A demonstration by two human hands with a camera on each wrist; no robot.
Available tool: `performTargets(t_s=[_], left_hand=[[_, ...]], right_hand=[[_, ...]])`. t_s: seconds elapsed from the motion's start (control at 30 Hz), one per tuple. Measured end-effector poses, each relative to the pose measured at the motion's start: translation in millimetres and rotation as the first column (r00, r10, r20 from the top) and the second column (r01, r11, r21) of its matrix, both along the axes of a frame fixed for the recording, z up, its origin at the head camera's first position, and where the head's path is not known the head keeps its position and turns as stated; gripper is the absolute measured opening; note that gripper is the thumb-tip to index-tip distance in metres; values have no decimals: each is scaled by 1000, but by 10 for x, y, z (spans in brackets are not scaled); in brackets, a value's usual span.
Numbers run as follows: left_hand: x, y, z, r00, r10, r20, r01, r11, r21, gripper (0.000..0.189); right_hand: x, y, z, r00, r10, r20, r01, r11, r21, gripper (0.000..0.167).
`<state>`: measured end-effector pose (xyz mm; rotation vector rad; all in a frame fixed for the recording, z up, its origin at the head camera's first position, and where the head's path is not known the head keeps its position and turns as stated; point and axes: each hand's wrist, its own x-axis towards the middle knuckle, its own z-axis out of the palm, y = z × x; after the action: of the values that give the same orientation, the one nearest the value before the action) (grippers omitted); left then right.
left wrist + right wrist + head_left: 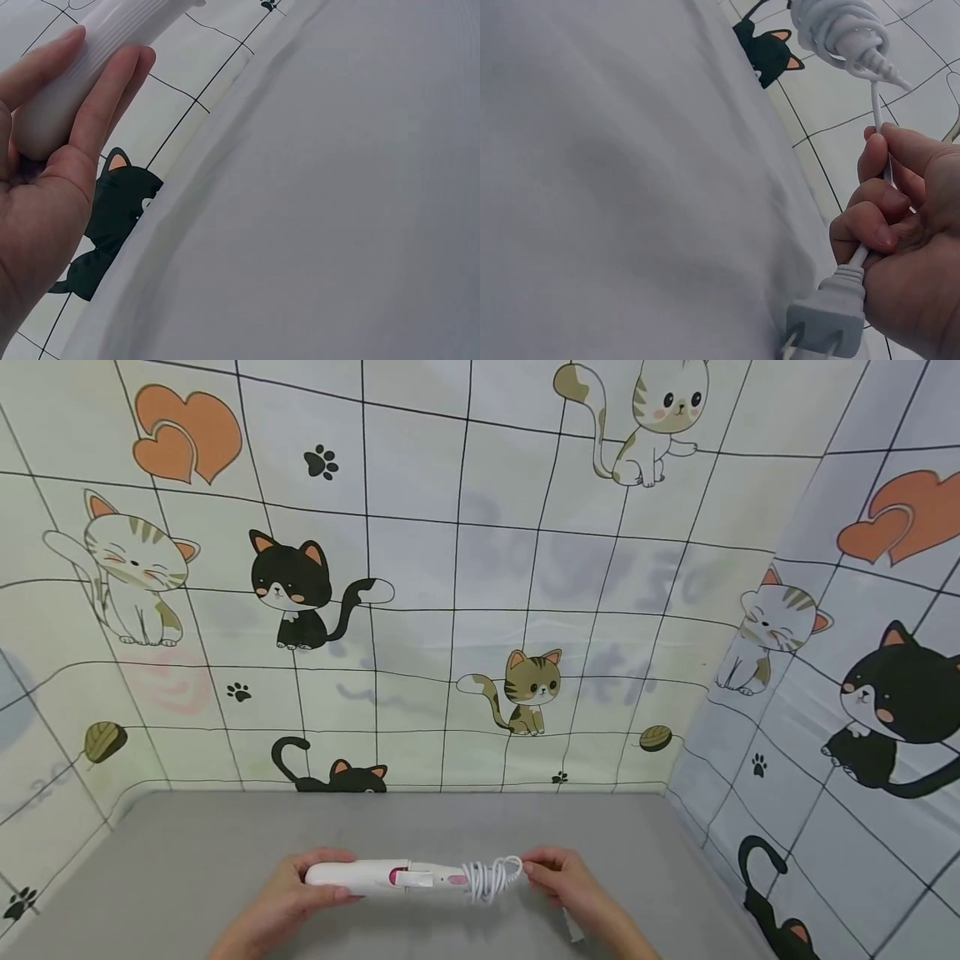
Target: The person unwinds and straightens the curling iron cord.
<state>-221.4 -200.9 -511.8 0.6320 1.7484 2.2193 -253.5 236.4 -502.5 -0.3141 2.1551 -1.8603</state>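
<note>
A white hair straightener (360,877) with pink accents lies level across the middle, held over the grey table. My left hand (288,893) grips its thick rounded end, thumb on one side and fingers on the other; the left wrist view shows the ribbed white casing (112,45) between them. Round the narrow end is wound the white power cord (489,881), in several loops. My right hand (566,885) pinches the cord's free length between thumb and forefinger, other fingers curled about it. Below that hand hangs the two-pin plug (825,319), seen in the right wrist view.
A grey cloth-covered table (405,822) spreads beneath both hands. Behind it and at the sides hang white curtains (420,560) with a black grid, cartoon cats, hearts and paw prints, meeting the table's back edge.
</note>
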Motion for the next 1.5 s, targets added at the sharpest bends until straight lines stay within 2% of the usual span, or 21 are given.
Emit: performTargets(t_s=[0.3, 0.53, 0.63, 0.77, 0.87, 1.03, 1.17, 1.33, 1.5], left_hand=[[20, -13, -34, 1000, -12, -7, 12, 1000, 0, 39], [43, -131, -58, 996, 73, 48, -74, 997, 22, 41], [38, -161, -56, 997, 74, 38, -75, 997, 22, 40], [21, -148, -58, 999, 45, 18, -45, 999, -1, 38], [12, -126, -65, 999, 35, 22, -35, 999, -6, 39], [5, -110, -59, 998, 36, 44, -36, 999, 0, 40], [-2, -102, -47, 998, 26, 50, -26, 1000, -5, 41], [-12, -101, -75, 999, -6, 35, 6, 1000, 8, 41], [-16, -110, -91, 999, 1, 49, -1, 1000, 13, 42]], right_hand=[[-14, 146, 89, 997, -47, -60, 50, 998, 50, 32], [18, 433, 154, 990, -139, -23, 139, 990, 20, 34], [21, 540, 177, 993, -112, -29, 113, 993, 44, 37], [0, 600, 194, 996, -81, -45, 85, 992, 96, 41], [-6, 620, 202, 995, -77, -68, 86, 987, 138, 37], [-4, 674, 218, 984, -50, -173, 94, 963, 253, 30], [-24, 711, 230, 976, -42, -212, 111, 938, 328, 27], [-60, 729, 154, 973, -33, -230, 108, 941, 322, 26], [-36, 695, 71, 968, -50, -248, 119, 955, 271, 30]])
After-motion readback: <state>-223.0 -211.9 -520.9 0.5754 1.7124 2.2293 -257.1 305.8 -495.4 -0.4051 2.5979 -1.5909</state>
